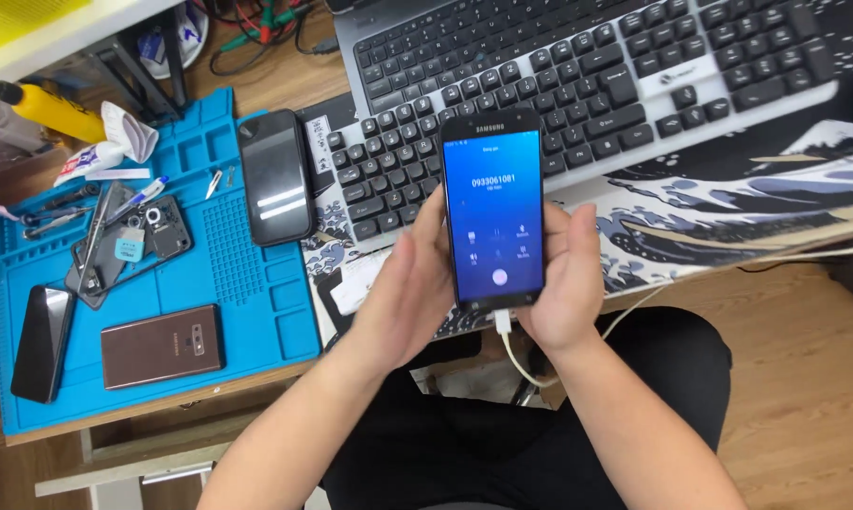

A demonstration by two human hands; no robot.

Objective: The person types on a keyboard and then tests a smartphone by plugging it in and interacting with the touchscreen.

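Right now both hands hold one black phone up over the person's lap, in front of the keyboards. Its screen glows blue. The left hand wraps around the phone's left edge, and the right hand cups its right edge and bottom. A white cable is plugged into the bottom of the phone. Off to the left, a blue work mat lies on the desk with a brown phone face down, a dark phone, and an opened phone among small tools.
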